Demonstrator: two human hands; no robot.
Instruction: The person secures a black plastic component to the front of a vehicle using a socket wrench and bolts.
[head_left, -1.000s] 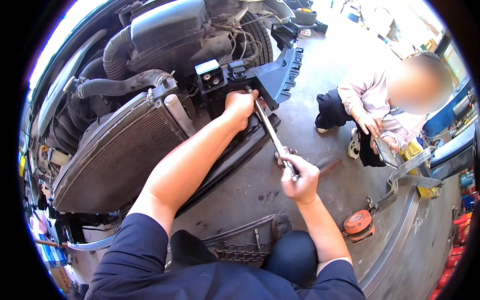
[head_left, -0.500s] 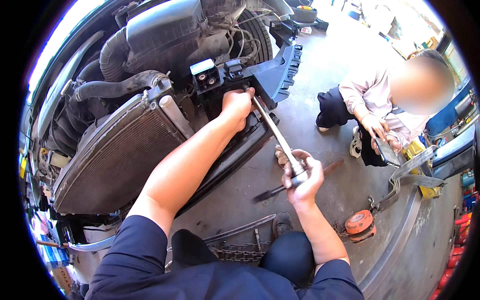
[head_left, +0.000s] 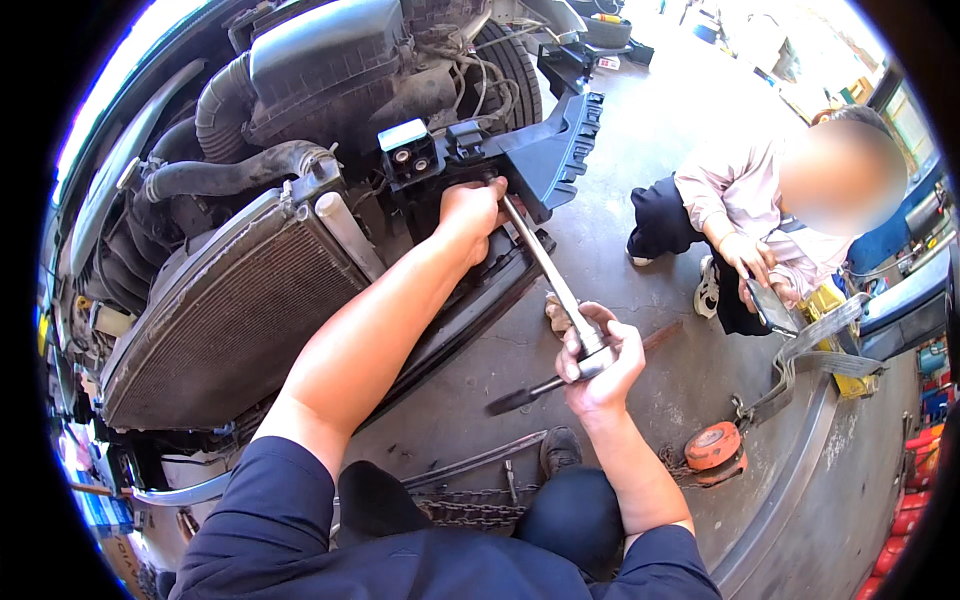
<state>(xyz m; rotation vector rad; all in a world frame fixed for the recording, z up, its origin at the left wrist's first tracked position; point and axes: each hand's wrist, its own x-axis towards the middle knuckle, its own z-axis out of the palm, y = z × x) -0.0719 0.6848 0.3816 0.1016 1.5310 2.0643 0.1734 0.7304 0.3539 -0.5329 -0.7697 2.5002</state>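
A long silvery extension bar [head_left: 545, 262] slants from a black plastic bracket [head_left: 520, 160] at the car's front corner down to a ratchet wrench. My left hand [head_left: 470, 218] is closed round the bar's far end, close against the bracket; its tip is hidden there. Around the ratchet's round head, my right hand [head_left: 605, 370] has its fingers curled. From that head the ratchet wrench's dark handle [head_left: 515, 398] sticks out to the left, above the floor.
A radiator [head_left: 235, 310] and an engine bay with a black air box [head_left: 325, 55] stand at left. Another person [head_left: 740, 190] squats at right, holding a phone [head_left: 770, 305]. An orange chain hoist [head_left: 715, 452], grey straps [head_left: 825, 335] and chains [head_left: 475, 508] lie around.
The ratchet handle has swung slightly left and toward me as my right hand turns at its head. My left hand stays at the bar's far end.
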